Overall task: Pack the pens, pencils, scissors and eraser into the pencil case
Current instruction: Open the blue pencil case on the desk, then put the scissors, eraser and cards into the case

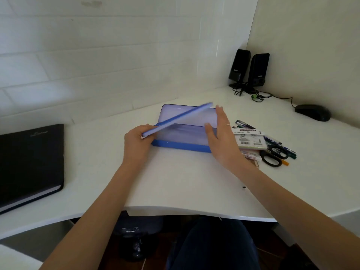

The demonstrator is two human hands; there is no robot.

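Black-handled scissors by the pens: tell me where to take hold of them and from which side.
Judging by their pose, grip the black-handled scissors at the two loop handles, coming from above on the near side. The loops lie flat and exposed toward the desk edge, while the blades seem to run back among the pens, partly hidden.

Nothing here can be read. The two black speakers (249,70) at upper right have small blurry logos. The packet (251,139) at right has tiny blurry print and a barcode.
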